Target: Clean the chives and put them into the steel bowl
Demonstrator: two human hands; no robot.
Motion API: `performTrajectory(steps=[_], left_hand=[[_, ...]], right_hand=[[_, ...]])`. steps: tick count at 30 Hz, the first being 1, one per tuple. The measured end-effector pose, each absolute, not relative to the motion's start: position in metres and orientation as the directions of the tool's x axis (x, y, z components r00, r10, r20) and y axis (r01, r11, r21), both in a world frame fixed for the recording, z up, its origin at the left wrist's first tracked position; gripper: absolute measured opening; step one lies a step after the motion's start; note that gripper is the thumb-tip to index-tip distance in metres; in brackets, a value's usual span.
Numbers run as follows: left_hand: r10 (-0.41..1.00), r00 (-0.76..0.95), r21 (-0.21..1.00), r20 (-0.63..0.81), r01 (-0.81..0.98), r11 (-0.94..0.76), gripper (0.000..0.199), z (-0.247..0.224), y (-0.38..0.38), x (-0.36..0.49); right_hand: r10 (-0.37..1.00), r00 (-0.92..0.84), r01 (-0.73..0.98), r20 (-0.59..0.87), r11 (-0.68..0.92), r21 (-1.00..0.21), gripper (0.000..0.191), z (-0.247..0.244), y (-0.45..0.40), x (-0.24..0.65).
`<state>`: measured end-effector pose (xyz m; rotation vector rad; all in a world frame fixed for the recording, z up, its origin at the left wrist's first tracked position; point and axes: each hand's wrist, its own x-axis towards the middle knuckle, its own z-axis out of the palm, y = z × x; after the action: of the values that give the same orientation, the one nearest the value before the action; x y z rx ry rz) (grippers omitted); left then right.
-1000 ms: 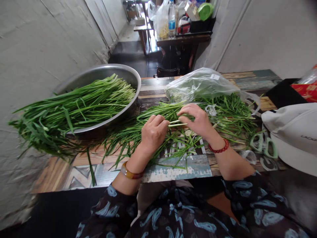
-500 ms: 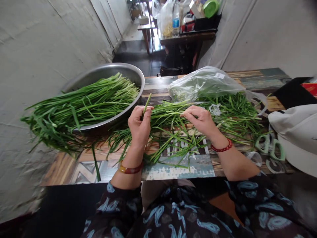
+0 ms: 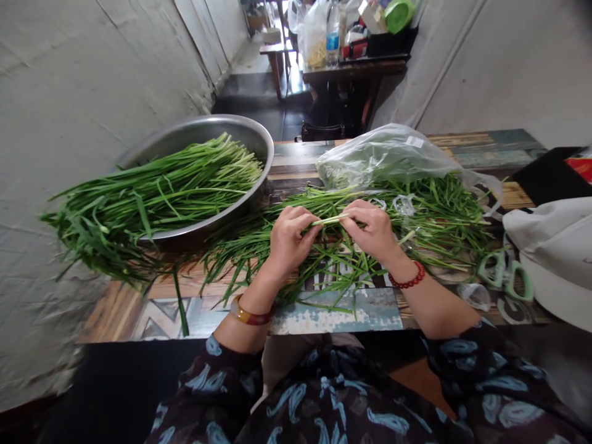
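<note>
While both hands met near the centre of the frame, a few pale stems (image 3: 330,219) stretched between them, nearly level. The left hand (image 3: 291,242) pinched them at one end between thumb and fingers, and the right hand (image 3: 370,231) pinched the other end, its fingers curled; the exact grip of the fingertips was too small to tell. An amber bangle (image 3: 250,314) circled the left wrist, and a red bracelet (image 3: 409,275) the right. Beneath and around the hands, loose greens (image 3: 250,237) lay spread across the middle of the frame, with cut-looking pieces scattered just below the hands. They rested on a table (image 3: 342,317) patterned like patched planks. Just above the right hand, a clear bag (image 3: 388,154) lay over part of the greens. To the left of centre stood a steel bowl (image 3: 269,169) holding a thick bunch (image 3: 185,185), its pale ends toward the right and its leaves drooping over the left rim. A single leaf (image 3: 180,305) lay apart, at lower left. Toward the right edge, scissors (image 3: 518,280) with pale green handles lay beside a white cap (image 3: 550,246). At top centre, well beyond, a bottle (image 3: 332,40) stood on a second table (image 3: 356,73), near a green container (image 3: 396,15).
</note>
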<state>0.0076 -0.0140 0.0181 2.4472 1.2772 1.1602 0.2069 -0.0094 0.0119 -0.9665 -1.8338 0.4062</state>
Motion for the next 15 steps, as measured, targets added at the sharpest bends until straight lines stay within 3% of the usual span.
performTrajectory(steps=[5, 8, 11, 15], left_hand=[[0.718, 0.425, 0.373, 0.551, 0.644, -0.668, 0.022, 0.017, -0.014, 0.009], [0.734, 0.399, 0.396, 0.549, 0.649, -0.649, 0.019, 0.016, -0.013, 0.009], [0.768, 0.321, 0.468, 0.554, 0.643, -0.606, 0.018, 0.016, -0.012, 0.008], [0.777, 0.320, 0.475, 0.542, 0.646, -0.597, 0.016, 0.015, -0.011, 0.008]], right_hand=[[0.922, 0.091, 0.346, 0.376, 0.325, -0.880, 0.025, 0.002, -0.002, 0.208], [0.931, 0.236, 0.269, 0.280, 0.214, -0.939, 0.027, 0.004, 0.004, 0.224], [0.915, 0.164, 0.327, 0.369, 0.303, -0.895, 0.032, 0.012, 0.005, 0.234], [0.812, -0.158, 0.444, 0.561, 0.566, -0.695, 0.018, 0.019, 0.000, 0.228]])
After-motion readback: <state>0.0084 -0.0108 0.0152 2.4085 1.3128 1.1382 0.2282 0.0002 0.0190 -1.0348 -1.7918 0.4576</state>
